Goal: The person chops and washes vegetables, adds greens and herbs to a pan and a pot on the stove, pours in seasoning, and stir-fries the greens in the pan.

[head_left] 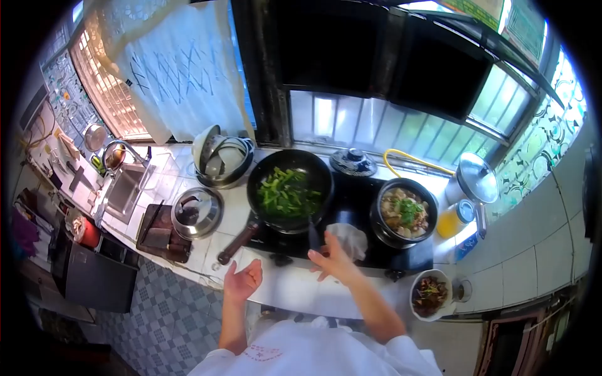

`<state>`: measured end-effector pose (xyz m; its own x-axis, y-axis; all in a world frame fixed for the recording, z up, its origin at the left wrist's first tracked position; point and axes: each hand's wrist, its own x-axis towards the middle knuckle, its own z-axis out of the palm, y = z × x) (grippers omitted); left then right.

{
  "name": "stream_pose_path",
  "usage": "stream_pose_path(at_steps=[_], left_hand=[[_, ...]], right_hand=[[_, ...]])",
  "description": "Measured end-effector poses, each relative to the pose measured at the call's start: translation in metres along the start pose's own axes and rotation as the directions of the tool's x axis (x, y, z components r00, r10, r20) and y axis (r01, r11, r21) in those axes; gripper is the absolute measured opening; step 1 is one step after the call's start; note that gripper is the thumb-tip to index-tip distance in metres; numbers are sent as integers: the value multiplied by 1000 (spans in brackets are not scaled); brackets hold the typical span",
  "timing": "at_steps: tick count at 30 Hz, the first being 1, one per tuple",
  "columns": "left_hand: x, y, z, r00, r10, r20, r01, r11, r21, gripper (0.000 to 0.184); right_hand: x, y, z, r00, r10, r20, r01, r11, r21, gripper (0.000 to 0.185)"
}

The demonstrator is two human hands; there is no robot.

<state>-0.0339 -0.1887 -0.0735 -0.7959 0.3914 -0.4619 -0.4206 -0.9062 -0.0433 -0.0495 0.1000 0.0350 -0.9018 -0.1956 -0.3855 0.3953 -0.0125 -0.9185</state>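
Okay, my left hand (243, 282) is loosely curled, part open, nothing visible in it, just below the brown wooden handle (238, 244). My right hand (335, 258) is half open, fingers spread, near a dark slim utensil (313, 235) and a crumpled whitish cloth (348, 242); can't tell if I touch either. Chopped green vegetables (285, 193) sit in the round black wok (254, 202) on the black glass cooktop (351, 207). Handling, my judgement: steady the wok by its wooden handle, grip the utensil high up, stir low and slow so greens don't spill, keep fingers and cloth off hot metal.
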Motion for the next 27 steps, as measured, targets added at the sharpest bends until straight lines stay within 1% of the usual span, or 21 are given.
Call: stream_pose_path(at_steps=[1, 3, 4, 5, 7, 8, 9, 10, 11, 12, 13, 14, 16, 17, 18, 20, 21, 23, 24, 25, 27], left_hand=[[-4, 18, 14, 996, -24, 88, 21, 999, 38, 64], [-9, 44, 49, 952, -177, 251, 141, 978, 154, 66], [-5, 57, 57, 957, -256, 139, 224, 952, 211, 60], [-3, 66, 70, 949, -291, 124, 183, 825, 534, 52], [16, 76, 82, 929, -362, -74, 304, 634, 712, 48], [29, 78, 78, 899, -427, -101, 383, 650, 657, 44], [38, 77, 75, 863, -490, -126, 460, 656, 598, 40], [36, 70, 88, 855, -475, -211, 497, 630, 597, 31], [41, 68, 89, 780, -601, -175, 609, 661, 439, 22], [44, 67, 91, 757, -637, -145, 626, 644, 440, 16], [46, 64, 90, 731, -672, -119, 646, 624, 440, 12], [46, 60, 90, 714, -689, -124, 663, 609, 436, 12], [45, 48, 88, 750, -648, -134, 631, 638, 441, 15], [44, 43, 86, 741, -659, -132, 640, 634, 434, 15], [45, 39, 84, 764, -632, -127, 614, 654, 441, 16], [47, 32, 82, 812, -570, -128, 558, 691, 459, 17], [48, 31, 83, 815, -567, -121, 552, 695, 461, 17], [47, 28, 83, 833, -534, -143, 527, 688, 499, 17], [46, 27, 83, 832, -536, -141, 528, 689, 497, 17], [46, 27, 85, 830, -539, -143, 533, 691, 488, 17], [45, 23, 85, 829, -540, -145, 537, 699, 472, 17]], right_hand=[[11, -1, 10, 999, -7, -40, 7, 1000, 1, 93], [35, 0, 9, 996, -11, -89, -15, 958, -286, 77], [45, 8, 6, 957, -239, -164, 63, 726, -685, 66], [51, 12, 7, 882, -453, -126, 35, 330, -943, 57], [41, -24, 28, 873, -434, -224, -196, 110, -974, 45], [44, -28, 29, 867, -427, -256, -240, 92, -967, 40], [40, -44, 35, 882, -391, -262, -241, 105, -965, 37], [26, -68, 49, 901, -342, -268, -227, 154, -962, 38], [13, -90, 62, 916, -300, -267, -213, 200, -956, 39], [6, -97, 73, 911, -299, -285, -232, 200, -952, 39], [0, -100, 84, 926, -283, -249, -214, 149, -965, 42], [-4, -99, 93, 942, -261, -213, -194, 99, -976, 44], [19, -91, 111, 933, -254, -253, -240, 81, -967, 44], [34, -85, 114, 927, -264, -265, -259, 56, -964, 43], [51, -73, 109, 927, -262, -269, -266, 49, -963, 43], [80, -54, 95, 857, -432, -280, -362, -121, -924, 42], [77, -61, 94, 857, -437, -274, -359, -125, -925, 42], [51, -78, 89, 890, -357, -282, -363, -184, -913, 36], [37, -87, 87, 897, -302, -321, -378, -153, -913, 29], [18, -103, 86, 897, -306, -319, -379, -160, -911, 29], [-16, -134, 91, 976, -140, -167, -199, -256, -946, 38]])
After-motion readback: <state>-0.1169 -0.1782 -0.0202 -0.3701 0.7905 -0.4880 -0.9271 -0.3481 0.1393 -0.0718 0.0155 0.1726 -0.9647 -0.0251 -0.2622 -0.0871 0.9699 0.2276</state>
